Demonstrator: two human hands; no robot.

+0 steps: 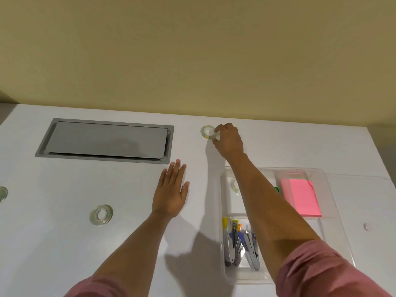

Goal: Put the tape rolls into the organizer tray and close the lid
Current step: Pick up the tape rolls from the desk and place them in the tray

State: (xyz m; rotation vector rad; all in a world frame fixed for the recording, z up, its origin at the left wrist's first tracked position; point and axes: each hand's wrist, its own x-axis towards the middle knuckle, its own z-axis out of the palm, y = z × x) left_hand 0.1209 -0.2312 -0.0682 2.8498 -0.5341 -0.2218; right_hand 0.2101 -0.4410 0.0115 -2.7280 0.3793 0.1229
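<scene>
A clear tape roll [207, 132] lies flat near the table's back edge. My right hand [229, 140] reaches over the tray to it, thumb and fingertips pinching its right rim. My left hand [170, 189] rests flat on the table, fingers spread, holding nothing. A second clear tape roll [101, 214] lies at front left and a third [3, 194] is cut off by the left edge. The clear organizer tray [222, 211] stands on the right with a tape roll [234, 186] in its back-left compartment, partly hidden by my right forearm. Its clear lid [364, 200] lies flat to the right.
A grey metal cable hatch [105, 139] is set into the white table at back left. The tray also holds staplers [240, 243] in the front-left compartment and pink sticky notes [302, 197] at the back right. A small white disc [366, 226] lies under the lid.
</scene>
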